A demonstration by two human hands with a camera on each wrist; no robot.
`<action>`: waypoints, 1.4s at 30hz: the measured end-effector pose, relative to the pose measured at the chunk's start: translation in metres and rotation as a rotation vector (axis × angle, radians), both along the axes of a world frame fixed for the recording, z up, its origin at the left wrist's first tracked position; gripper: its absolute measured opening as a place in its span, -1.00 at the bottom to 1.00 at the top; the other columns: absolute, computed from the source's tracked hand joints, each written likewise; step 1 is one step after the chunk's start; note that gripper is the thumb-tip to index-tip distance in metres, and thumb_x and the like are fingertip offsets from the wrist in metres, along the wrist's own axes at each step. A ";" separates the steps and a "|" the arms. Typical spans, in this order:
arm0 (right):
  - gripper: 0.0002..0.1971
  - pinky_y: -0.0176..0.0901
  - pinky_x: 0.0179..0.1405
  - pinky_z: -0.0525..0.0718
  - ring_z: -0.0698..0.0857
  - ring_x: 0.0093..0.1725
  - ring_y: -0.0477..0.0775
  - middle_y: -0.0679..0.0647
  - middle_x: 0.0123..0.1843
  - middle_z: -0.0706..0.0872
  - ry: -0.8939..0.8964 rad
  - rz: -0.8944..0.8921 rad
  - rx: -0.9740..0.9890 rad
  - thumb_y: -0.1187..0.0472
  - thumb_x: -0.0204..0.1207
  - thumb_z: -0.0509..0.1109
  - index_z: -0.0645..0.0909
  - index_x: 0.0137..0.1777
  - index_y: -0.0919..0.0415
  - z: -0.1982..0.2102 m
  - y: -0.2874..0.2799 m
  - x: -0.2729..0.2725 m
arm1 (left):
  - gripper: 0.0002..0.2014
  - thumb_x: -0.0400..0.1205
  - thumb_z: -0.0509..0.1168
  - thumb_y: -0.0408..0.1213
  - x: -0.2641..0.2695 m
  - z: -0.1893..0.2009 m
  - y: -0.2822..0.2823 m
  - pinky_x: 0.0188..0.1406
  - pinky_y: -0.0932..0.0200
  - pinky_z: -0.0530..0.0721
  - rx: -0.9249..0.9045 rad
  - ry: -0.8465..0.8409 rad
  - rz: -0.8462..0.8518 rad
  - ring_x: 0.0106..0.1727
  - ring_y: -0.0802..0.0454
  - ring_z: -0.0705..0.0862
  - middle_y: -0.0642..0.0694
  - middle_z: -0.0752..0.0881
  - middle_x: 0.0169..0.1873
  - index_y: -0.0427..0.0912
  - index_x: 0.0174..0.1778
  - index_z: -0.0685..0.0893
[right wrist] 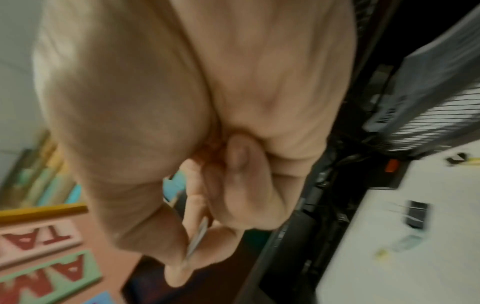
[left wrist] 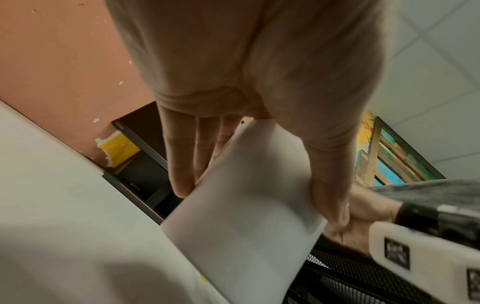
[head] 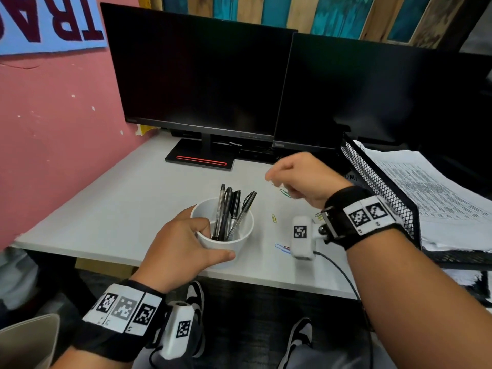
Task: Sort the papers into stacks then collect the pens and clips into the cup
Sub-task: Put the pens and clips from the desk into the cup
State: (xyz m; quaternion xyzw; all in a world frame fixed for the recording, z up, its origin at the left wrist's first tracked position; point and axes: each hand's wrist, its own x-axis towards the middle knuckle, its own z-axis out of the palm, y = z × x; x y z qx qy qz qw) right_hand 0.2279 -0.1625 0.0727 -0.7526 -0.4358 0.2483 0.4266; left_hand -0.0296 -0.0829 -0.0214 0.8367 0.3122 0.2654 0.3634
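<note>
My left hand (head: 186,246) grips the white cup (head: 226,245) near the desk's front edge, thumb on the near wall and fingers over the far rim. Several black pens (head: 231,209) stand in it. In the left wrist view the left hand (left wrist: 233,82) wraps the cup (left wrist: 246,205). My right hand (head: 282,177) hovers above the desk, right of the cup, fingers curled. In the blurred right wrist view the right hand (right wrist: 182,123) pinches a thin silvery clip (right wrist: 197,236). Green (head: 285,193), yellow (head: 274,217) and blue (head: 281,248) paper clips lie on the desk.
A black mesh tray (head: 378,182) at the right holds a stack of printed papers (head: 431,193). Two dark monitors (head: 202,75) (head: 372,97) stand at the back, a stand base (head: 202,158) beneath. A black binder clip (right wrist: 415,214) lies on the desk. A pink wall borders the left.
</note>
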 end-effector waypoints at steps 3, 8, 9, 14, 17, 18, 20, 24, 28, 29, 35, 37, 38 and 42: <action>-0.84 -0.30 -0.54 0.47 0.48 -0.60 -0.22 -0.20 -0.56 0.64 -0.109 0.153 0.014 0.42 0.57 0.41 0.80 -0.15 0.25 0.026 0.000 -0.031 | -0.58 0.19 0.79 0.00 0.008 0.003 -0.006 -0.20 0.37 0.47 0.005 0.005 -0.028 0.05 0.36 0.67 0.26 0.69 0.01 0.14 -0.51 0.60; -0.82 -0.54 -0.33 0.64 0.72 -0.34 -0.40 -0.34 -0.36 0.79 -0.323 0.397 -0.124 0.39 0.56 0.46 0.86 -0.02 0.16 0.017 0.003 -0.062 | -0.60 0.20 0.78 -0.02 0.018 0.007 -0.014 -0.25 0.46 0.44 0.011 -0.020 -0.070 -0.03 0.30 0.67 0.22 0.69 -0.04 0.18 -0.51 0.61; -0.80 -0.46 -0.15 0.75 0.79 -0.19 -0.35 -0.25 -0.20 0.86 -0.311 0.418 -0.104 0.42 0.54 0.47 0.86 0.00 0.15 0.013 0.002 -0.062 | -0.59 0.20 0.78 -0.01 0.019 0.006 -0.014 -0.26 0.45 0.44 0.015 -0.021 -0.071 -0.04 0.28 0.67 0.22 0.68 -0.05 0.17 -0.51 0.60; -0.89 0.01 0.05 0.87 0.90 0.01 0.22 0.20 -0.08 0.89 0.008 0.268 0.169 0.51 0.54 0.52 0.80 -0.07 0.32 0.004 -0.013 -0.036 | -0.57 0.18 0.79 0.00 0.015 0.002 -0.010 -0.21 0.33 0.48 0.006 -0.007 -0.038 0.00 0.30 0.69 0.23 0.70 -0.03 0.10 -0.50 0.59; -0.94 0.05 -0.23 0.88 0.87 -0.29 0.16 0.27 -0.21 0.81 -0.028 0.069 0.065 0.49 0.56 0.51 0.76 -0.08 0.36 -0.015 -0.022 -0.005 | -0.56 0.18 0.79 0.00 0.013 -0.001 -0.006 -0.18 0.29 0.50 -0.001 0.001 -0.019 0.02 0.25 0.70 0.20 0.70 -0.03 0.08 -0.50 0.58; -0.93 0.04 -0.25 0.88 0.84 -0.35 0.10 0.24 -0.24 0.83 -0.092 0.038 -0.061 0.48 0.55 0.51 0.77 -0.07 0.33 -0.024 -0.025 0.004 | -0.53 0.18 0.79 -0.01 0.012 -0.001 -0.005 -0.19 0.29 0.50 -0.005 0.000 -0.013 0.01 0.24 0.71 0.20 0.70 -0.04 0.04 -0.51 0.55; -0.88 -0.09 -0.31 0.83 0.83 -0.41 0.02 0.15 -0.27 0.87 -0.243 0.044 -0.360 0.42 0.49 0.52 0.79 -0.07 0.21 -0.042 -0.031 0.015 | -0.49 0.18 0.79 -0.02 0.012 -0.001 -0.003 -0.21 0.31 0.49 -0.009 0.002 -0.002 -0.01 0.25 0.70 0.19 0.70 -0.05 -0.04 -0.53 0.51; -0.78 -0.23 -0.34 0.79 0.80 -0.36 -0.05 -0.02 -0.24 0.85 -0.397 0.105 -0.646 0.40 0.39 0.53 0.83 -0.03 0.12 -0.067 -0.037 0.014 | -0.44 0.17 0.79 -0.02 0.014 -0.001 -0.003 -0.22 0.27 0.49 -0.002 0.001 -0.001 -0.03 0.22 0.71 0.17 0.69 -0.07 -0.10 -0.54 0.47; -0.74 -0.31 -0.43 0.59 0.66 -0.31 -0.11 -0.01 -0.08 0.83 -0.444 0.128 -0.710 0.42 0.37 0.56 0.83 0.03 0.15 -0.081 -0.031 0.008 | -0.45 0.17 0.80 -0.01 0.014 -0.001 -0.004 -0.17 0.22 0.53 -0.005 0.000 -0.014 0.01 0.24 0.71 0.20 0.70 -0.05 -0.10 -0.53 0.49; -0.73 -0.31 -0.40 0.58 0.66 -0.27 -0.11 0.01 -0.02 0.84 -0.445 0.125 -0.706 0.44 0.38 0.55 0.82 0.03 0.16 -0.083 -0.029 0.007 | -0.46 0.17 0.80 0.00 0.014 -0.001 -0.004 -0.17 0.22 0.53 -0.003 0.003 -0.018 0.02 0.25 0.71 0.20 0.70 -0.04 -0.09 -0.52 0.50; -0.72 -0.35 -0.49 0.58 0.65 -0.44 -0.12 -0.04 -0.30 0.76 -0.343 0.119 -0.669 0.47 0.38 0.49 0.84 0.02 0.19 -0.086 -0.023 0.010 | -0.44 0.17 0.79 0.00 0.011 0.004 -0.003 -0.18 0.23 0.53 0.013 -0.005 0.001 -0.01 0.27 0.70 0.19 0.70 -0.06 -0.12 -0.53 0.48; -0.76 -0.30 -0.49 0.64 0.65 -0.54 -0.06 0.03 -0.43 0.75 -0.259 0.095 -0.635 0.49 0.38 0.46 0.85 -0.05 0.24 -0.088 -0.023 0.014 | -0.45 0.16 0.79 0.00 0.008 0.005 -0.002 -0.18 0.24 0.53 0.010 -0.004 0.009 0.00 0.27 0.70 0.19 0.70 -0.05 -0.11 -0.53 0.48; -0.79 -0.22 -0.43 0.70 0.67 -0.55 -0.03 0.07 -0.45 0.76 -0.219 0.086 -0.624 0.48 0.38 0.44 0.85 -0.10 0.26 -0.088 -0.023 0.016 | -0.45 0.16 0.79 0.00 0.007 0.006 -0.001 -0.17 0.24 0.54 0.008 -0.006 0.011 0.00 0.26 0.71 0.18 0.71 -0.04 -0.10 -0.52 0.49; -0.89 0.05 -0.29 0.75 0.77 -0.35 0.17 0.31 -0.30 0.84 -0.041 0.039 -0.509 0.41 0.41 0.41 0.78 -0.22 0.34 -0.087 -0.027 0.023 | -0.52 0.17 0.79 0.00 0.006 0.008 0.000 -0.18 0.27 0.52 0.007 -0.008 0.010 -0.01 0.24 0.71 0.18 0.71 -0.05 0.02 -0.50 0.55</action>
